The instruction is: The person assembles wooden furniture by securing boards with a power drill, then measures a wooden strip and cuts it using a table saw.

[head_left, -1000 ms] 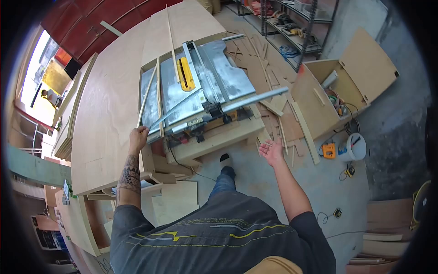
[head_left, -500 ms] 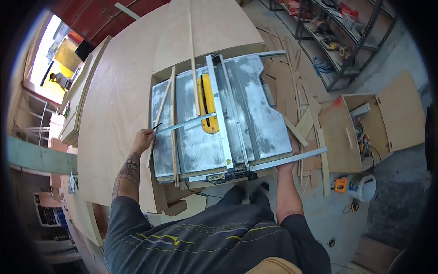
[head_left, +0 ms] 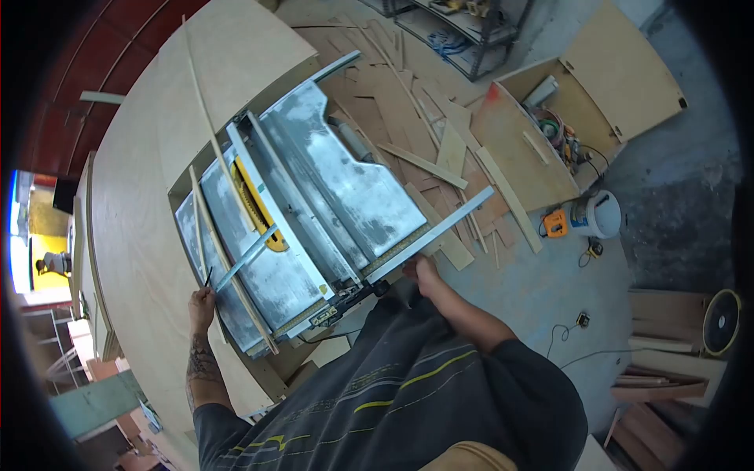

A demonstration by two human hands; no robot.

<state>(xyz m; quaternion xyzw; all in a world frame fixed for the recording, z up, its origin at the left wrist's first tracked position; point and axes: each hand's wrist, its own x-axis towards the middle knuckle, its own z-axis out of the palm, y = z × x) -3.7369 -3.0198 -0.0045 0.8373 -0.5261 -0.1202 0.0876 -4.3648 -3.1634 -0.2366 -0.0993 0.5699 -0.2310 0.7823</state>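
A table saw [head_left: 345, 188] with a scuffed metal top and a yellow blade insert [head_left: 273, 240] sits among plywood sheets. My left hand [head_left: 202, 302] is closed on a dark, thin pencil-like tool [head_left: 208, 276] at the saw's left edge, beside the end of a metal ruler [head_left: 245, 259]. That ruler lies across the top toward the fence [head_left: 275, 208]. Thin wood strips [head_left: 228, 263] rest lengthwise over the top. My right hand [head_left: 421, 271] is at the front edge, under the front rail [head_left: 440, 234]; its fingers are partly hidden there.
Wood offcuts [head_left: 452, 149] cover the floor beyond the saw. At the right stand an open plywood box [head_left: 522, 169], a white bucket [head_left: 605, 216] and an orange tool [head_left: 554, 224]. A large plywood sheet [head_left: 129, 188] extends leftward. Another person [head_left: 55, 263] is far left.
The view has turned, so the saw appears tilted and further left. My left hand still holds the dark tool by the ruler's end. My right hand remains at the front rail.
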